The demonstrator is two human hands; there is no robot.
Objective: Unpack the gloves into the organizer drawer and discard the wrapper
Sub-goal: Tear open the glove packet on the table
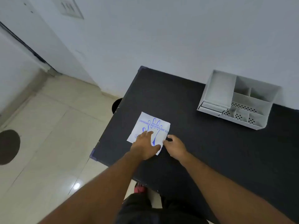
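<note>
Left hand (144, 147) is flat, fingers spread and pressed down on the near half of the glove packet (149, 129), palm basically pinning it to the table. The right hand (175, 146) is curled at the packet's near right corner, fingertips bunched together right at the edge; looks like a pinch on the corner, but I can't tell for sure if it's actually got hold of it or is just touching.

The packet is a white square wrapper with a blue hand outline and "DISPOSABLE POLYETHYLENE GLO…" printed on it, lying flat near the left edge of the black table (202, 151).

The white desk organizer (239, 101) sits well apart at the far right against the wall, with open compartments on top, some with perforated bottoms, and a small drawer (210, 108) low on its left side. Cream tiled floor (48, 143) off to the left.
</note>
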